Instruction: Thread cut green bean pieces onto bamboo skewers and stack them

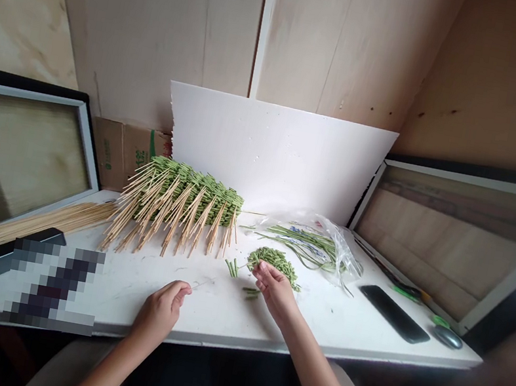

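My left hand (164, 305) is closed just above the front of the white table, fingertips pinched on something thin that I cannot make out. At the near edge of a pile of cut green stem pieces (278, 261), my right hand (272, 283) is closed in a pinch; what lies between its fingertips is too small to name. A few loose green pieces (231, 268) lie left of that pile. Behind my left hand are many wooden skewers with green pieces on their far ends (188, 194), stacked in a broad heap.
Bare skewers (45, 224) lie at the left beside a black device (21, 251). Long green stems (299, 243) rest in a clear plastic bag (344, 255). A black phone-like slab (394, 313) and a mouse (447, 337) are at the right. A white board (274, 156) stands behind.
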Available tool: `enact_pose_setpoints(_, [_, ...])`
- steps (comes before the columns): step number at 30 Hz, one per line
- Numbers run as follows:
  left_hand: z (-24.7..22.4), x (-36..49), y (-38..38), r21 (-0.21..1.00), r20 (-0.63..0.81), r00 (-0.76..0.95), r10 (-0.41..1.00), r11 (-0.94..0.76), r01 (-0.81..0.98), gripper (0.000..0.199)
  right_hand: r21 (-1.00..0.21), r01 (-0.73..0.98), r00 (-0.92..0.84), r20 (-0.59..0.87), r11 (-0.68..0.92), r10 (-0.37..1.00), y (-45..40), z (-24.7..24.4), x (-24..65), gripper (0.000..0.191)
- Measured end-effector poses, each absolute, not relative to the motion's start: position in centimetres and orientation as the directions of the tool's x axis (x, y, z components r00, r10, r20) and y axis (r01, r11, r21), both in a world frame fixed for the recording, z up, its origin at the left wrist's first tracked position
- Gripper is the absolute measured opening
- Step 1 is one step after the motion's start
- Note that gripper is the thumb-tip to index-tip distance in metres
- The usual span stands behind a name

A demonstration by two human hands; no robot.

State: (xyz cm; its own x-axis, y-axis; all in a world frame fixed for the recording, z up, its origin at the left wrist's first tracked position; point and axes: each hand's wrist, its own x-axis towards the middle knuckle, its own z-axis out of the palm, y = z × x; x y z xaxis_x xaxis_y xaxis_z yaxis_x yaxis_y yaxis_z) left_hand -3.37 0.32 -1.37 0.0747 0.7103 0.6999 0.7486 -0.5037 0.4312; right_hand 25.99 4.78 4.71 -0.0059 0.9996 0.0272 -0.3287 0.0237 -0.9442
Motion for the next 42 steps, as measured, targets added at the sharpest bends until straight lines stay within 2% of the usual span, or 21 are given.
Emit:
enact_pose_setpoints(10, [-1.2,-3.4,0.3,0.436,0.693,0.084,0.716,-0.509,0.742,0.024,-0.929,-0.367,-0.058,0.077,0.050,0.995,4.2,5.4,25.4,0.043])
enact_pose_setpoints(25, [-1.5,-3.4,0.3,0.452,0.689,0.070,0.722,-0.502,0.738,0.025,-0.897,-0.419,0.114,0.102,0.141,0.988,4.6,4.8,25.6,0.044])
enact_pose_setpoints(34, [-1.6,-3.5,0.3,0.444,0.679,0.078,0.730,-0.494,0.748,0.024,-0.920,-0.361,0.081,0.134,0.154,0.988,4.7,4.3,25.3,0.039])
enact_pose_setpoints(42, [-1.7,-3.6,0.4,0.448,0.673,0.089,0.734,-0.500,0.741,0.023,-0.902,-0.414,0.044,0.111,0.119,0.993,4.2,4.7,25.1,0.035])
